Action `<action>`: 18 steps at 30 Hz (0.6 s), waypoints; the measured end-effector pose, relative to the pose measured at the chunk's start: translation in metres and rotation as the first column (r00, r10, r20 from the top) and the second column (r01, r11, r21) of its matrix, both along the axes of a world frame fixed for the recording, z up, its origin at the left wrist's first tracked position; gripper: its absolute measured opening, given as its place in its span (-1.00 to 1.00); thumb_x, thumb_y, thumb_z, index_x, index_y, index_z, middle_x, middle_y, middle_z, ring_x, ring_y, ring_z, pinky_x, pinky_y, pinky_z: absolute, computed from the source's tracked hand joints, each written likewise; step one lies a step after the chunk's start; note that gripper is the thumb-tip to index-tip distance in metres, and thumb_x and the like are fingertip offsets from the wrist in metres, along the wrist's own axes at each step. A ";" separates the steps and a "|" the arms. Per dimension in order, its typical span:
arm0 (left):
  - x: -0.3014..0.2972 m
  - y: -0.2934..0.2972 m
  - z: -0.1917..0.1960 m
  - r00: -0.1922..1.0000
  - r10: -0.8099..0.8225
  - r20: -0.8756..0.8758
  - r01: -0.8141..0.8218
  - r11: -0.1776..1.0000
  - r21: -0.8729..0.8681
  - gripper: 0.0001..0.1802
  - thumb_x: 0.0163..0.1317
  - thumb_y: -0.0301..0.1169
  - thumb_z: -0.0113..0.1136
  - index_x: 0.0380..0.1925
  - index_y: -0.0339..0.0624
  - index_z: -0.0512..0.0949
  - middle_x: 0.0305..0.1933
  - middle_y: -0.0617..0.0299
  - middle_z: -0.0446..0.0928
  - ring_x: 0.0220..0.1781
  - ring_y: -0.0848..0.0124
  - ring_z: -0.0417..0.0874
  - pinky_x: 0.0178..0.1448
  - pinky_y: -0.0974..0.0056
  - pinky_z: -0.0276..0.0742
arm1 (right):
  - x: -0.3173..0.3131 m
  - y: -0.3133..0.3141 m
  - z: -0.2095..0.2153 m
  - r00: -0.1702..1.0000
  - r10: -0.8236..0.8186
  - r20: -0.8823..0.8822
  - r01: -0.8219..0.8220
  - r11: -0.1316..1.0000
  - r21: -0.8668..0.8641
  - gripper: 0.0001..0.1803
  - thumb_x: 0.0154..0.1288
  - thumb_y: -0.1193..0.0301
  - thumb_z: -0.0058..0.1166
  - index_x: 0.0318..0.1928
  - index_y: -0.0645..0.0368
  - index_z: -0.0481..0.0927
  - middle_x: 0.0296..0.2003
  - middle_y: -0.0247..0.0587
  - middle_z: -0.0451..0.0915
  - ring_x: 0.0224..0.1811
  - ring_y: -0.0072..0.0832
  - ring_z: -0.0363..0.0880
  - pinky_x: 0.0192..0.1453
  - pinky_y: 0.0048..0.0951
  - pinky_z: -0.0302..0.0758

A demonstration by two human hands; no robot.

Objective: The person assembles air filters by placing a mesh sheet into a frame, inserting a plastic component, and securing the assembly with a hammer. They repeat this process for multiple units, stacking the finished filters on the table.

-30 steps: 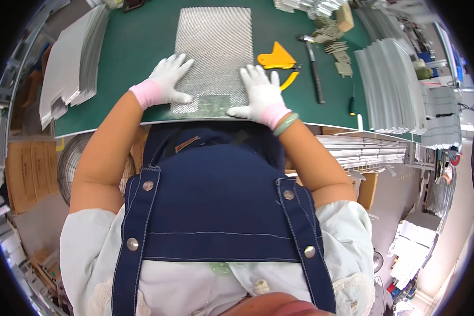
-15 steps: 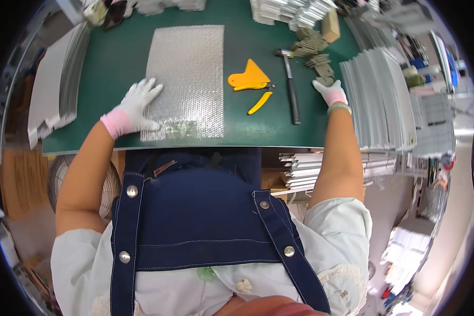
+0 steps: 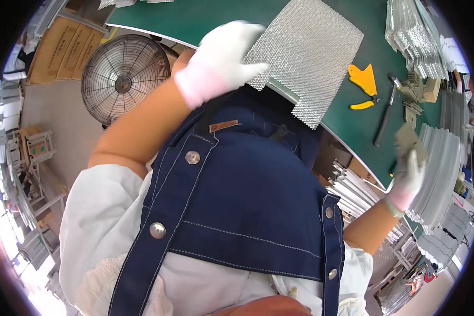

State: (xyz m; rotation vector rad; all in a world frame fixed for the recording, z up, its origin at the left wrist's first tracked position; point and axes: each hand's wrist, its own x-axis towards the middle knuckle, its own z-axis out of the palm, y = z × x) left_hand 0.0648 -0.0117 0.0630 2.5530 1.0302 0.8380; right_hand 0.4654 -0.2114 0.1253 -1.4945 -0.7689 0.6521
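A silver, finely textured sheet (image 3: 313, 47) lies on the green table (image 3: 371, 150). Its notched near end sticks out past the table's edge. My left hand (image 3: 218, 60), in a white glove with a pink cuff, is at the sheet's left edge. It is open, thumb stretched away from the fingers, the thumb tip over the sheet. To the right, my gloved right hand (image 3: 410, 176) is closed on a small flat grey-brown plate (image 3: 408, 141), a little blurred. A pile of similar plates (image 3: 412, 90) lies just beyond it.
Between the sheet and the plates lie a yellow scraper (image 3: 364, 78), yellow-handled cutters (image 3: 362, 105) and a black-handled hammer (image 3: 386, 113). Stacked grey panels (image 3: 432, 168) stand at the right. A floor fan (image 3: 124, 79) stands left of the table, near cardboard boxes (image 3: 63, 50).
The view has turned and shifted. My right hand has lifted a plate from the pile. The sheet now overhangs the table's edge, and my left hand has come off the tabletop beside it.
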 end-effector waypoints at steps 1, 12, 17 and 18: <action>-0.012 -0.023 -0.007 0.980 0.176 0.094 -0.149 0.958 -0.246 -0.28 0.12 -0.13 0.41 0.18 -0.34 0.40 0.06 -0.08 0.53 0.12 0.12 0.58 0.18 0.08 0.51 | -0.007 -0.015 -0.022 0.940 0.319 -0.123 -0.319 0.947 0.022 -0.62 0.38 0.37 0.19 0.12 0.27 0.49 0.01 -0.14 0.58 0.02 -0.43 0.60 0.16 -0.38 0.57; 0.006 -0.036 -0.090 0.744 0.528 0.410 0.501 -0.034 -0.865 -0.53 0.43 -0.14 0.14 0.07 -0.35 0.51 0.07 0.00 0.57 0.15 0.24 0.57 0.30 0.15 0.44 | -0.222 0.030 -0.157 0.439 0.122 -0.890 -0.372 0.927 -0.056 -0.66 0.47 0.32 0.09 0.15 0.15 0.42 -0.08 -0.22 0.57 -0.23 -0.46 0.58 0.00 -0.24 0.61; 0.011 -0.039 -0.095 0.627 0.580 0.520 0.616 0.039 -0.787 -0.68 0.39 -0.31 0.20 0.00 -0.33 0.56 -0.04 0.06 0.64 0.03 0.28 0.65 0.23 0.17 0.54 | -0.230 0.034 -0.162 0.452 0.107 -0.886 -0.321 0.946 -0.049 -0.66 0.47 0.36 0.09 0.15 0.17 0.41 -0.08 -0.18 0.57 -0.22 -0.42 0.60 -0.01 -0.21 0.62; 0.011 -0.039 -0.096 0.616 0.588 0.525 0.626 0.040 -0.779 -0.68 0.37 -0.33 0.24 -0.01 -0.33 0.56 -0.05 0.07 0.65 0.00 0.29 0.67 0.20 0.20 0.57 | -0.229 0.034 -0.162 0.453 0.115 -0.884 -0.326 0.944 -0.044 -0.67 0.47 0.36 0.08 0.15 0.17 0.41 -0.09 -0.18 0.57 -0.22 -0.42 0.60 -0.01 -0.21 0.62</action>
